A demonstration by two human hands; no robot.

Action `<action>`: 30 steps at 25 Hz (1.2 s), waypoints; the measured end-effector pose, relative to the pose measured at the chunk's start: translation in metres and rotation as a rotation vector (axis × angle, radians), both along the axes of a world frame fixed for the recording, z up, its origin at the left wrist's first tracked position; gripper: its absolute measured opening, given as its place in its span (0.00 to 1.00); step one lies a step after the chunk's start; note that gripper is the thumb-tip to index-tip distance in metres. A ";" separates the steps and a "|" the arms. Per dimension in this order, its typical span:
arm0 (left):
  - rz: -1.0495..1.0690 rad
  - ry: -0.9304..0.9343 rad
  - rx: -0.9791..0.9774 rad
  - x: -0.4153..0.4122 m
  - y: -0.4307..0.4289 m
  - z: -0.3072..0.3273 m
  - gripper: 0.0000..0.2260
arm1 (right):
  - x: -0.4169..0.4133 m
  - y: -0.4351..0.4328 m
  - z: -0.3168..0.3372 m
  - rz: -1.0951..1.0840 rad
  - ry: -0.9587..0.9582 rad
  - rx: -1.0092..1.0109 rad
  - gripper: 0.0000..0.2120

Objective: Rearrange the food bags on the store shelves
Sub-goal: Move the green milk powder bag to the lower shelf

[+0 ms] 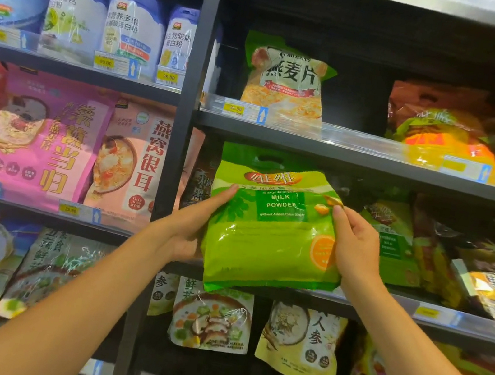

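Store shelves (344,151) frame both hands' glossy green bag (269,223).

Open gap on upper shelf (359,155) between oat bag (287,79) and orange bag (439,127); middle shelf (391,301) packed rightward.

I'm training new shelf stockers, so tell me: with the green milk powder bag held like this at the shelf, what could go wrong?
1. The green milk powder bag hangs in front of the shelf lip, its bottom below it; released here, it would likely drop.
2. The right hand only pinches its glossy edge, while the left hand grips the other side; it might slip.
3. Pushed in, it could knock the leaning green bag beside it.
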State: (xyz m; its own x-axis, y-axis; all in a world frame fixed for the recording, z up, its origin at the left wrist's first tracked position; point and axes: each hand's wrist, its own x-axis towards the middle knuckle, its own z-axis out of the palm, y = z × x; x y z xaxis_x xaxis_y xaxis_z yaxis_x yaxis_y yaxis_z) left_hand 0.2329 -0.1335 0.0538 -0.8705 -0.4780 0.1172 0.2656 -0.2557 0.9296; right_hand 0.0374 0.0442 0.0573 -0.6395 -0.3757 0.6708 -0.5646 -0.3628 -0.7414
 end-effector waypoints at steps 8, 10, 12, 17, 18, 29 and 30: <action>0.086 0.099 0.067 -0.008 0.030 -0.049 0.13 | 0.020 0.057 -0.069 0.071 -0.045 0.020 0.14; 0.118 0.102 0.012 -0.007 0.039 -0.066 0.21 | 0.017 0.075 -0.090 0.086 -0.040 0.055 0.10; 0.130 0.118 -0.027 -0.004 0.052 -0.080 0.21 | 0.014 0.095 -0.111 0.130 -0.086 0.123 0.11; 0.092 0.088 -0.057 -0.015 0.106 -0.132 0.15 | 0.014 0.160 -0.175 0.254 -0.333 0.300 0.44; 0.090 0.073 -0.049 -0.020 0.118 -0.144 0.16 | 0.017 0.174 -0.188 0.256 -0.366 0.289 0.36; -0.055 -0.190 0.122 -0.088 0.239 -0.275 0.18 | 0.012 0.307 -0.323 -0.058 -0.772 0.275 0.20; -0.065 -0.220 0.150 -0.094 0.251 -0.288 0.18 | 0.011 0.317 -0.332 -0.071 -0.810 0.250 0.18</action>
State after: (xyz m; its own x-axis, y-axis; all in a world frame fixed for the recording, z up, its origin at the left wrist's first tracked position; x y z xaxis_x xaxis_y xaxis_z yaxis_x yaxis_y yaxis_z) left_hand 0.1388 0.1172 -0.2344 -0.8967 -0.4179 -0.1458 0.0403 -0.4051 0.9134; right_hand 0.0483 0.3614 -0.2746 -0.9138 -0.3932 -0.1013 0.1595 -0.1180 -0.9801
